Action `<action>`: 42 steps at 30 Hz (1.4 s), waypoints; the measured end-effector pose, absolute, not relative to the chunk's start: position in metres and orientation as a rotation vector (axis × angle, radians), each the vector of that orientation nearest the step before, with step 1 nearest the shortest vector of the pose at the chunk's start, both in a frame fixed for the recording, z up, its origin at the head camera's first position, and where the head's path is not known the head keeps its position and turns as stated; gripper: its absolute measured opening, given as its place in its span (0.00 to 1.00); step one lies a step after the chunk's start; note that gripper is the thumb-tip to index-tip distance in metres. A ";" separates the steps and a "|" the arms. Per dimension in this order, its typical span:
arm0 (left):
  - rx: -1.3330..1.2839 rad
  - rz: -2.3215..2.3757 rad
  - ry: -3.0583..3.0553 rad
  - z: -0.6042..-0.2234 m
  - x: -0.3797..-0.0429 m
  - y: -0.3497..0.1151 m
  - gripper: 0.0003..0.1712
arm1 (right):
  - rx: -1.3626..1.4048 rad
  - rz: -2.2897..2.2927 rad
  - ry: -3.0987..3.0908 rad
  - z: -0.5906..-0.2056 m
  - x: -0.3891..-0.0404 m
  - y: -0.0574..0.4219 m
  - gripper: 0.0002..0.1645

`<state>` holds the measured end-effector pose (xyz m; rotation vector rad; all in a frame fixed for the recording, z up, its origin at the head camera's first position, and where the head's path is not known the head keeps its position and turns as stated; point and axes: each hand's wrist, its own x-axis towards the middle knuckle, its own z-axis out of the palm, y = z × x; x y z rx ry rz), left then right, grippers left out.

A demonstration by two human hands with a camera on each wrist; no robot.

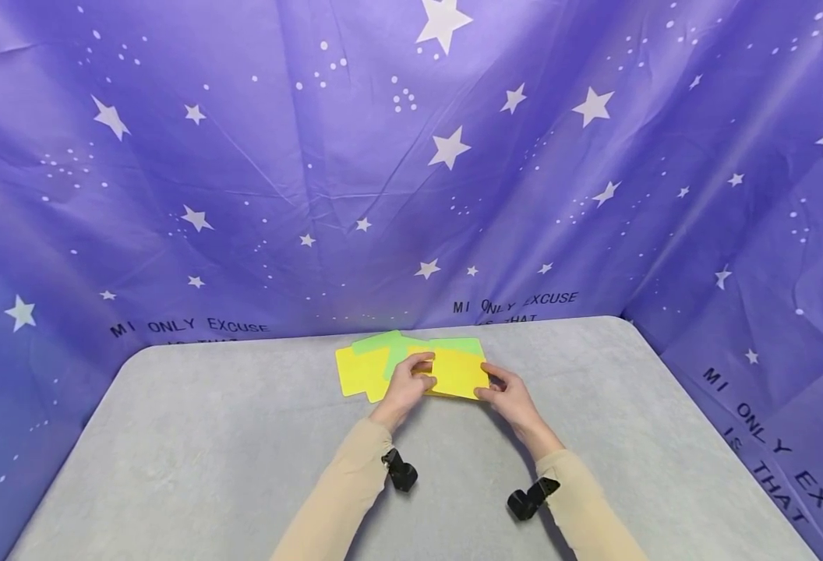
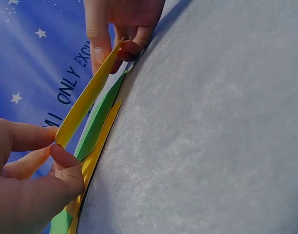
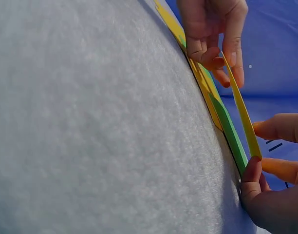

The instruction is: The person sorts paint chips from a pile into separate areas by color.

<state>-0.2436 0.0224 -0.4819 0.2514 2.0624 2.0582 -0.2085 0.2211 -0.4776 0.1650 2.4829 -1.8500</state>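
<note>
A yellow card (image 1: 460, 372) is held up between both hands over a spread of other cards. My left hand (image 1: 409, 382) pinches its left edge between thumb and fingers, and my right hand (image 1: 513, 393) pinches the right edge. In the left wrist view the held card (image 2: 88, 100) appears nearly edge-on, tilted and apart from the cards beneath. Below it lie overlapping green cards (image 1: 379, 340) and yellow cards (image 1: 353, 372) on the table, partly hidden by the hands and the held card. From the right wrist view, a green card (image 3: 227, 129) shows just under the raised one.
The grey table (image 1: 194, 444) extends around the cards, which lie near its far edge. Behind and beside it hangs a purple-blue curtain (image 1: 355, 164) printed with white stars and black lettering. A black camera (image 1: 400, 471) sits on the left wrist, another camera (image 1: 531, 500) on the right.
</note>
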 end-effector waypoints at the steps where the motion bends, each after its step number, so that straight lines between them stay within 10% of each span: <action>1: 0.254 2.068 2.045 -0.483 -0.243 0.022 0.29 | 0.178 -1.867 2.459 -0.477 -0.207 0.221 0.36; 42: 0.239 2.166 1.836 -0.489 -0.209 -0.047 0.32 | 0.073 -2.134 2.154 -0.477 -0.180 0.177 0.34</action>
